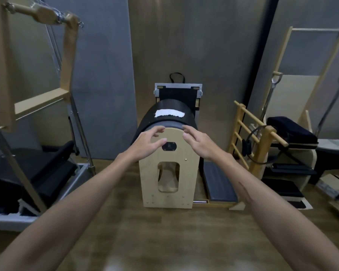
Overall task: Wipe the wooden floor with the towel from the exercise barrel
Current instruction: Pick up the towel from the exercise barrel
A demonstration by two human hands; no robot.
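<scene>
Both hands, left (pixel 147 142) and right (pixel 199 142), hover apart with fingers spread, gripping nothing, hiding the barrel's (pixel 169 173) near rim; the white towel (pixel 169 113) lies farther back, blurred.

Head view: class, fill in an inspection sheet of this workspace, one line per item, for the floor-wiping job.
Surface: wooden floor, bare in the foreground.
Job's things: white towel lies across the black top of the exercise barrel, untouched.
Clutter: grey pad lies right of the barrel.
Grippers: left hand and right hand reach toward the barrel, fingers spread, holding nothing.
Cables: nothing seen.
Surroundings: wooden ladder rack at right; metal-and-wood frame at left; grey wall panels behind.
</scene>
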